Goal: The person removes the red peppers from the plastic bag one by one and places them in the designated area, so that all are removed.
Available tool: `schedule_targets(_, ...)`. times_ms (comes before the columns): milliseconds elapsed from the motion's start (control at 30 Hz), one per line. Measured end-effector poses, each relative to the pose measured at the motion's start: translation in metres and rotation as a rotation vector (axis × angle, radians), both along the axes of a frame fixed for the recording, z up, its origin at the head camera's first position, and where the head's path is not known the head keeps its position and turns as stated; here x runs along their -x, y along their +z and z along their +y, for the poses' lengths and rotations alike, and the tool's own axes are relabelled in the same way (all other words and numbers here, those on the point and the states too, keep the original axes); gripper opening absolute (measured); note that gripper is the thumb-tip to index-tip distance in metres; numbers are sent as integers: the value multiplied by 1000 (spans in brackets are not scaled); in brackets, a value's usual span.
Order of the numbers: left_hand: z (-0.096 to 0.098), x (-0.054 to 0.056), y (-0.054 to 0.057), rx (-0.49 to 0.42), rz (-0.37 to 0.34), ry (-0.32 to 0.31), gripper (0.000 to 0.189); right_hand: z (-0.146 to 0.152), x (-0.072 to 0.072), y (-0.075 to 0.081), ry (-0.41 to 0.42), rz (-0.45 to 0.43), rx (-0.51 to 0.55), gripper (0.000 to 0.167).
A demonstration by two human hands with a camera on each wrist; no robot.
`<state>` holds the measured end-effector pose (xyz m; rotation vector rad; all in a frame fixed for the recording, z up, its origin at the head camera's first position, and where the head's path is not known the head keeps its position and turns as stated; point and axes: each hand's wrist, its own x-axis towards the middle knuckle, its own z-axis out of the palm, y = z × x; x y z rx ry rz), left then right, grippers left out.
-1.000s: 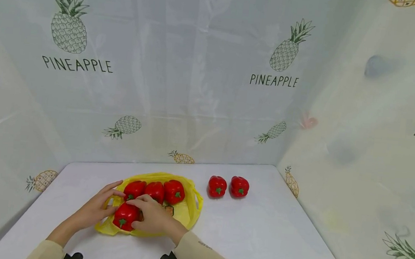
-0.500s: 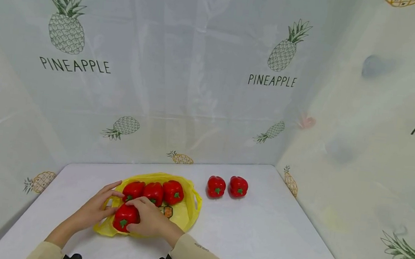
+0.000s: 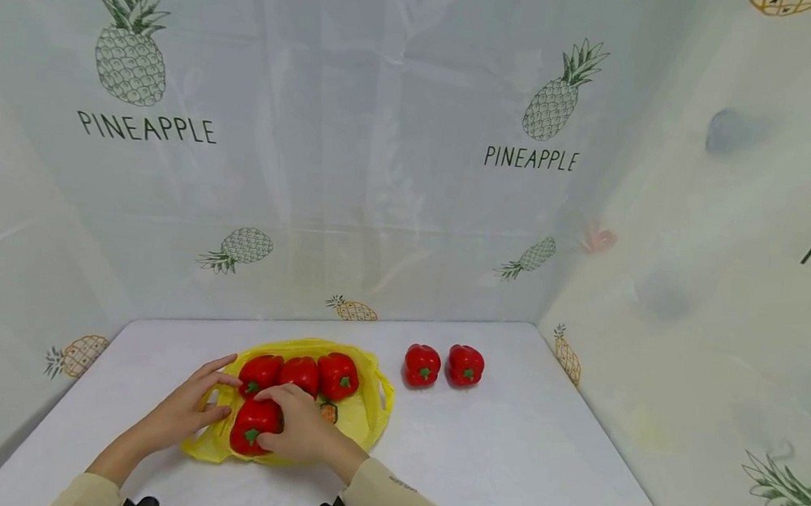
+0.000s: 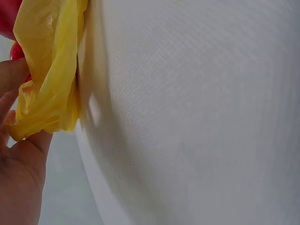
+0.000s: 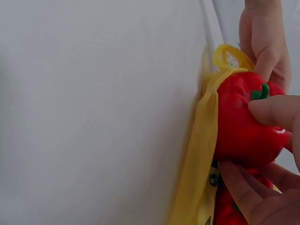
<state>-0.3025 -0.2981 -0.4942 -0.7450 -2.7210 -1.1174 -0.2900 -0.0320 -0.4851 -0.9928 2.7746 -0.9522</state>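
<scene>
My right hand (image 3: 305, 429) grips a glossy red bell pepper (image 3: 251, 425) with a green stem, at the front left of a yellow plastic bag (image 3: 360, 424). In the right wrist view the thumb (image 5: 269, 110) lies beside the stem and the other fingers reach underneath the pepper (image 5: 246, 133). My left hand (image 3: 177, 414) is at the bag's left rim, thumb and fingers spread apart. The bag's yellow edge (image 4: 51, 93) drapes between them in the left wrist view, hiding part of the thumb. Three more red peppers (image 3: 338, 377) sit along the back of the bag.
Two red bell peppers (image 3: 422, 366) stand side by side on the white table (image 3: 488, 456), right of the bag. A pineapple-print sheet (image 3: 349, 158) hangs behind the table and along its sides. The bag's loop handle (image 3: 386, 394) lies at its right edge.
Over the last half second my right hand has shifted the gripped pepper slightly to the right, away from the left hand's fingers. The left hand and the other peppers stay in place.
</scene>
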Motion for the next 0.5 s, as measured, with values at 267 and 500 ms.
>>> schedule_targets(267, -1, 1, -3, -2, -9, 11, 33, 17, -1, 16, 21, 8, 18, 52)
schedule_targets(500, 0, 4, -5, 6, -10, 21, 35, 41, 3, 29, 32, 18, 29, 53)
